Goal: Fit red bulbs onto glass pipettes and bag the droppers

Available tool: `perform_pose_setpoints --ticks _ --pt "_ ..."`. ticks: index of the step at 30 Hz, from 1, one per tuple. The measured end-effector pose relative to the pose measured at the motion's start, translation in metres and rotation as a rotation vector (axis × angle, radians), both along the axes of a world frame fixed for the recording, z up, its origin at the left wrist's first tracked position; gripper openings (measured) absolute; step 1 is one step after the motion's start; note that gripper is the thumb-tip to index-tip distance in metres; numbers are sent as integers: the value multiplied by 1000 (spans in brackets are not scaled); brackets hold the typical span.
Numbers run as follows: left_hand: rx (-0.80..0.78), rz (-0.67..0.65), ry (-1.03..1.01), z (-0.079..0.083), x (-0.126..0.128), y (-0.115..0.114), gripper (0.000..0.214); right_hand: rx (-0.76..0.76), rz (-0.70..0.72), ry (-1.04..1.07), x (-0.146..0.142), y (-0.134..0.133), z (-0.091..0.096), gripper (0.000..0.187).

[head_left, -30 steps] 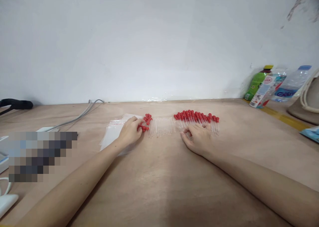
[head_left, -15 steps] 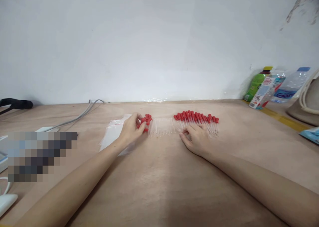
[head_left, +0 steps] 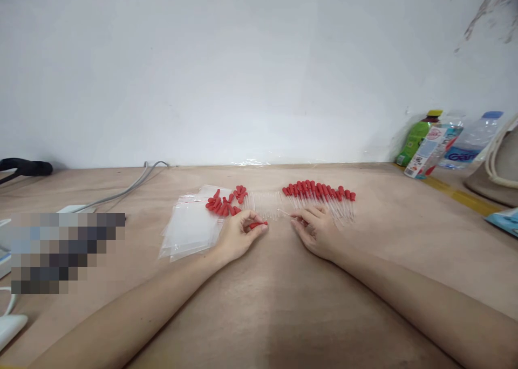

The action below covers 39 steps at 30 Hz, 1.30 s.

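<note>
My left hand [head_left: 238,235] pinches a red rubber dropper bulb [head_left: 258,225] between thumb and fingers. Facing it, my right hand [head_left: 319,230] grips a thin glass dropper tube [head_left: 284,212], whose free end points left toward the bulb; the two are apart. Bare glass tubes [head_left: 265,204] lie side by side just beyond the hands. Behind the right hand are droppers with red bulbs [head_left: 313,188] on their tubes, lying in a slanting row. Loose red bulbs [head_left: 222,206] are heaped beyond my left hand, with a smaller cluster [head_left: 240,191] next to them.
Clear zip bags [head_left: 186,229] lie left of my left hand, partly under the loose bulbs. Bottles [head_left: 418,137] and a carton [head_left: 427,152] stand by the wall at right, near a beige hat-like item [head_left: 496,164]. Cables [head_left: 121,191] cross the table at left.
My left hand has moved right and nearer, away from the bulb heap, carrying one red bulb. The tube in my right hand now points out to the left, clear of the row.
</note>
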<state>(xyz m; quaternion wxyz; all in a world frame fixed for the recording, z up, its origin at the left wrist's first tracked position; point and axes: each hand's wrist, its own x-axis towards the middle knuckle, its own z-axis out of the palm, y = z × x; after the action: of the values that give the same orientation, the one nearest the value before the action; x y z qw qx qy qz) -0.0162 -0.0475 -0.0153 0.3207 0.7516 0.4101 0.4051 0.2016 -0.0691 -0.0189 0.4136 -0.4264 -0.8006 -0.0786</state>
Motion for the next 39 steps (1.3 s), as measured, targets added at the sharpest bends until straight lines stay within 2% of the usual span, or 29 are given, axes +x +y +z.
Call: perform_pose_setpoints --ticks 5,15,19,24,32,39 --pt "73 21 33 1 -1 0 26 -4 65 -15 -6 -7 2 15" --pt "81 -33 50 -3 -1 1 24 -25 130 -73 -6 -9 3 17" --pt "97 -16 66 -6 -1 1 29 -31 163 -82 -7 -9 1 17" --pt "166 19 86 -6 -2 2 24 -68 218 -70 -10 -10 1 16" --pt "226 -48 187 1 -4 -2 21 -152 292 -97 -3 -8 5 16" --pt "159 -122 223 2 -4 -6 20 -62 250 -213 3 -3 8 19"
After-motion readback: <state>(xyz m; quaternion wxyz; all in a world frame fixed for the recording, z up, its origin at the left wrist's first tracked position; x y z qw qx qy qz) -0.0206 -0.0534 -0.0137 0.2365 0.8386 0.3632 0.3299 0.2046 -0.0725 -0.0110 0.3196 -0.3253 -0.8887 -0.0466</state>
